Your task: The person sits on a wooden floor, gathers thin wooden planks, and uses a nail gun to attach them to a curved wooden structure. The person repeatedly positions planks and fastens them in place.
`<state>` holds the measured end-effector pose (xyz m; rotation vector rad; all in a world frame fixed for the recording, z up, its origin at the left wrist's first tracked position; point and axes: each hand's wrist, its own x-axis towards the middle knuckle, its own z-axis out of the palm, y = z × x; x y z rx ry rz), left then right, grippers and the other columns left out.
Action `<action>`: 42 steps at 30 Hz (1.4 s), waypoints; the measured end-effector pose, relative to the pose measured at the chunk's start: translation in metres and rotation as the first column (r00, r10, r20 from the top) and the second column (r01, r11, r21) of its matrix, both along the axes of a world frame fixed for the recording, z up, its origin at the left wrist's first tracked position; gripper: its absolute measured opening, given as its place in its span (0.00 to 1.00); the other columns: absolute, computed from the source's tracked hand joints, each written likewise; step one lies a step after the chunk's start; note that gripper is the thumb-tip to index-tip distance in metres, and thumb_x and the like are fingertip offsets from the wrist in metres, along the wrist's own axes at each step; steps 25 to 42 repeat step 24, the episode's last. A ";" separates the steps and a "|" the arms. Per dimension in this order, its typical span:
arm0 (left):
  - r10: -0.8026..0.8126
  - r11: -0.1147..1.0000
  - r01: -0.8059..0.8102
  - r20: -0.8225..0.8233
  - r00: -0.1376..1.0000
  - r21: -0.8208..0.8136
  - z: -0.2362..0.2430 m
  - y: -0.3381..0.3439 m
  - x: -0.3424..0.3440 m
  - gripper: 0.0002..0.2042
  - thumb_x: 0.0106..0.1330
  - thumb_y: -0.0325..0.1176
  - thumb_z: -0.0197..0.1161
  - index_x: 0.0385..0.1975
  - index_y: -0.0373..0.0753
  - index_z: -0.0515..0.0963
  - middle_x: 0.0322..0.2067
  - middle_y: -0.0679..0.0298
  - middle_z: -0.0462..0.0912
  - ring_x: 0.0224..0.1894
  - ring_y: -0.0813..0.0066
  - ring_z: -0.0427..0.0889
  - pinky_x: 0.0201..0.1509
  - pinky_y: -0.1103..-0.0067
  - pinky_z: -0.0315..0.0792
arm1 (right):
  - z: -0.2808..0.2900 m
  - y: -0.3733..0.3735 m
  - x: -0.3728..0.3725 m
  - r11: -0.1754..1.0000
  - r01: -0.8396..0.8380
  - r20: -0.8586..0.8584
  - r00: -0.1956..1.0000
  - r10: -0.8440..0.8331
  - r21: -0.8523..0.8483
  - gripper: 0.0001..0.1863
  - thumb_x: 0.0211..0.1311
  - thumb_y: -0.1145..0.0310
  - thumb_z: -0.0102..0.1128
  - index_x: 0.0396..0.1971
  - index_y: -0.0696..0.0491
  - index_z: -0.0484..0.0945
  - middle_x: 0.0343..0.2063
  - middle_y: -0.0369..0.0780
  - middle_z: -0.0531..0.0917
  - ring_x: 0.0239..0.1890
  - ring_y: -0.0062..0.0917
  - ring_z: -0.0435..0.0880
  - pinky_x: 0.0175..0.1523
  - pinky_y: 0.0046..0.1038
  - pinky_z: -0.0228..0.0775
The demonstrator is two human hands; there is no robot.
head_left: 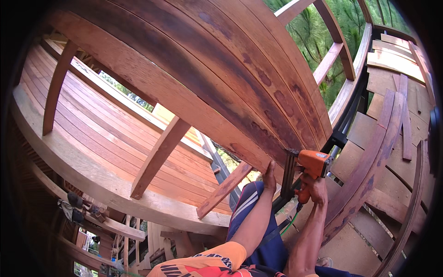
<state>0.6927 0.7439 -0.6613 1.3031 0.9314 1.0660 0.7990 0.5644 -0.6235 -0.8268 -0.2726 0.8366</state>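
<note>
My right hand (315, 188) is wrapped round the handle of an orange air nail gun (314, 164). The gun's dark nose and magazine (288, 175) point left, against the lower right end of the plank panel (258, 87). From its handle a green air hose (290, 225) runs down. My left hand (269, 177) grips the lower edge of the long reddish beam (203, 111) bordering that panel, just left of the gun. Some of its fingers are hidden by the beam. The panel's planks are reddish brown with dark stains.
Short wooden posts (159, 157) join the beam to a pale curved rail (115, 198) at left. Loose boards (364, 171) lie on the plank floor to my right. A dark metal bar (353, 115) runs beside an open wooden frame (334, 37), with trees beyond.
</note>
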 end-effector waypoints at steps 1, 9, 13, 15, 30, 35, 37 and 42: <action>0.020 1.000 -0.020 -0.041 0.999 -0.007 0.000 0.002 -0.003 0.32 0.60 0.47 0.65 0.59 0.33 0.67 0.55 0.61 0.72 0.56 0.71 0.70 0.61 0.75 0.63 | 0.015 -0.007 -0.002 0.994 -0.102 -0.042 0.994 0.100 -0.029 0.17 0.48 0.76 0.57 0.42 0.58 0.77 0.26 0.36 0.78 0.19 0.17 0.72 0.24 0.23 0.67; -0.261 0.893 0.282 0.106 0.959 -0.352 0.016 -0.011 -0.005 0.33 0.59 0.47 0.67 0.62 0.41 0.65 0.57 0.70 0.72 0.62 0.74 0.66 0.64 0.73 0.58 | -0.013 -0.023 0.006 0.998 0.029 -0.029 0.999 -0.030 -0.047 0.17 0.47 0.73 0.57 0.40 0.58 0.76 0.22 0.34 0.73 0.20 0.19 0.72 0.22 0.26 0.70; -0.191 0.959 0.208 0.103 0.976 -0.192 0.140 -0.103 -0.045 0.26 0.67 0.35 0.61 0.61 0.32 0.61 0.60 0.59 0.67 0.64 0.71 0.63 0.68 0.77 0.54 | 0.009 -0.035 0.006 0.998 -0.017 -0.018 1.000 0.016 -0.059 0.16 0.50 0.71 0.57 0.42 0.57 0.77 0.21 0.33 0.71 0.21 0.20 0.72 0.24 0.28 0.73; -0.195 0.942 0.192 -0.017 0.981 0.276 0.197 -0.101 -0.064 0.25 0.67 0.34 0.60 0.60 0.29 0.62 0.59 0.54 0.67 0.63 0.68 0.65 0.68 0.75 0.55 | 0.007 -0.034 -0.001 0.999 -0.033 -0.042 0.999 0.031 -0.041 0.16 0.51 0.71 0.58 0.42 0.56 0.77 0.21 0.33 0.71 0.21 0.19 0.72 0.24 0.29 0.74; -0.490 0.851 0.442 0.126 0.863 0.285 0.307 0.007 0.001 0.42 0.58 0.56 0.64 0.66 0.39 0.54 0.65 0.63 0.61 0.67 0.61 0.59 0.71 0.68 0.53 | -0.006 -0.002 -0.038 0.992 -0.055 0.158 0.985 0.072 -0.111 0.21 0.49 0.71 0.62 0.48 0.52 0.79 0.33 0.35 0.84 0.22 0.19 0.78 0.27 0.27 0.72; -0.490 0.851 0.442 0.126 0.863 0.285 0.307 0.007 0.001 0.42 0.58 0.56 0.64 0.66 0.39 0.54 0.65 0.63 0.61 0.67 0.61 0.59 0.71 0.68 0.53 | -0.006 -0.002 -0.038 0.992 -0.055 0.158 0.985 0.072 -0.111 0.21 0.49 0.71 0.62 0.48 0.52 0.79 0.33 0.35 0.84 0.22 0.19 0.78 0.27 0.27 0.72; -0.490 0.851 0.442 0.126 0.863 0.285 0.307 0.007 0.001 0.42 0.58 0.56 0.64 0.66 0.39 0.54 0.65 0.63 0.61 0.67 0.61 0.59 0.71 0.68 0.53 | -0.006 -0.002 -0.038 0.992 -0.055 0.158 0.985 0.072 -0.111 0.21 0.49 0.71 0.62 0.48 0.52 0.79 0.33 0.35 0.84 0.22 0.19 0.78 0.27 0.27 0.72; -0.490 0.851 0.442 0.126 0.863 0.285 0.307 0.007 0.001 0.42 0.58 0.56 0.64 0.66 0.39 0.54 0.65 0.63 0.61 0.67 0.61 0.59 0.71 0.68 0.53 | -0.006 -0.002 -0.038 0.992 -0.055 0.158 0.985 0.072 -0.111 0.21 0.49 0.71 0.62 0.48 0.52 0.79 0.33 0.35 0.84 0.22 0.19 0.78 0.27 0.27 0.72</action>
